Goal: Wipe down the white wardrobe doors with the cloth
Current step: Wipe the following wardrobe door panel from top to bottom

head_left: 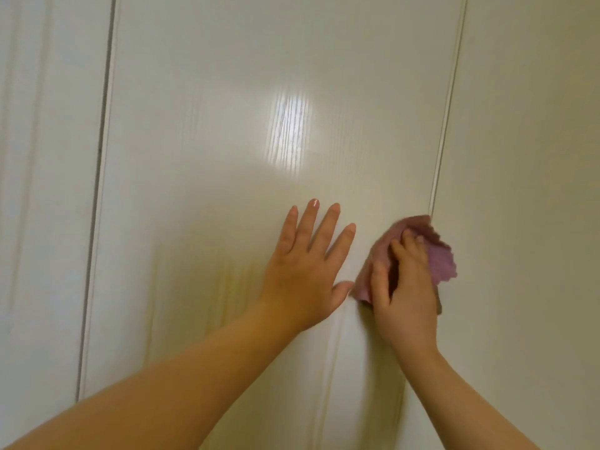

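Note:
A glossy white wardrobe door (246,131) fills the middle of the view. My left hand (305,267) lies flat on it with fingers straight and spread. Just to its right, my right hand (406,287) grips a crumpled pink cloth (438,258) and presses it against the door, right at the vertical seam on the door's right edge. The cloth bunches out above and to the right of my fingers. Its lower part is hidden behind my hand.
A second white door (42,190) stands to the left beyond a dark vertical gap (97,190). Another white panel (526,157) continues to the right of the seam. A bright reflection (289,131) shines on the middle door above my hands.

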`<action>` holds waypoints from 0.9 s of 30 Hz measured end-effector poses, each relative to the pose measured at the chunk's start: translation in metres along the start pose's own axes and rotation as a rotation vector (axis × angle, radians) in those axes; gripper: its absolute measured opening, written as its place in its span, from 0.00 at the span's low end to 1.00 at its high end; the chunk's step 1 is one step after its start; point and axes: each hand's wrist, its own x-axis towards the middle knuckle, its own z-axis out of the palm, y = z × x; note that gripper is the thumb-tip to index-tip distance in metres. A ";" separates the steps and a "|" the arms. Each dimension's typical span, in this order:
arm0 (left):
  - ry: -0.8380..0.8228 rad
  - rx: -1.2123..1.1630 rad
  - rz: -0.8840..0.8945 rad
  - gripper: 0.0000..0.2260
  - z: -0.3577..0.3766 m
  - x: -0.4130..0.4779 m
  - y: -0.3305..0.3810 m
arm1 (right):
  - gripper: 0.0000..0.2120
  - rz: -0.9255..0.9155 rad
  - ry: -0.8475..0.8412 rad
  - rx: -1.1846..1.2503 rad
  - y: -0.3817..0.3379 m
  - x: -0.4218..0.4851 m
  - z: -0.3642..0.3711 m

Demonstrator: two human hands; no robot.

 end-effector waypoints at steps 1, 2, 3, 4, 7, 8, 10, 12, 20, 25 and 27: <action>-0.006 -0.024 -0.011 0.30 0.000 -0.003 0.000 | 0.28 0.020 -0.036 -0.024 0.002 -0.021 0.005; -0.007 -0.049 -0.013 0.30 0.001 -0.009 0.002 | 0.27 0.027 -0.080 -0.050 0.007 -0.042 0.008; -0.001 -0.063 -0.010 0.30 0.001 -0.015 0.004 | 0.26 0.026 -0.112 -0.065 0.011 -0.054 0.009; 0.001 -0.066 0.001 0.29 0.002 -0.022 0.006 | 0.24 0.032 -0.126 -0.056 0.015 -0.058 0.008; 0.013 -0.070 0.007 0.29 0.003 -0.036 0.011 | 0.22 0.048 -0.090 0.019 0.013 -0.031 0.003; 0.017 -0.075 0.000 0.29 0.002 -0.037 0.011 | 0.22 0.060 -0.058 0.041 0.010 -0.021 0.002; 0.017 -0.089 -0.019 0.29 0.000 -0.039 0.012 | 0.23 0.081 -0.027 0.056 0.005 -0.017 0.005; 0.014 -0.106 -0.033 0.29 -0.001 -0.042 0.011 | 0.25 0.111 -0.086 0.058 0.004 -0.036 0.010; -0.052 -0.067 -0.058 0.29 -0.006 -0.068 -0.012 | 0.22 0.111 -0.033 0.051 -0.009 -0.024 0.009; -0.068 -0.077 -0.094 0.29 -0.004 -0.085 -0.024 | 0.23 -0.046 -0.169 0.007 -0.024 -0.067 0.036; -0.068 -0.067 -0.099 0.29 -0.002 -0.093 -0.033 | 0.22 -0.180 -0.276 -0.058 -0.022 -0.086 0.038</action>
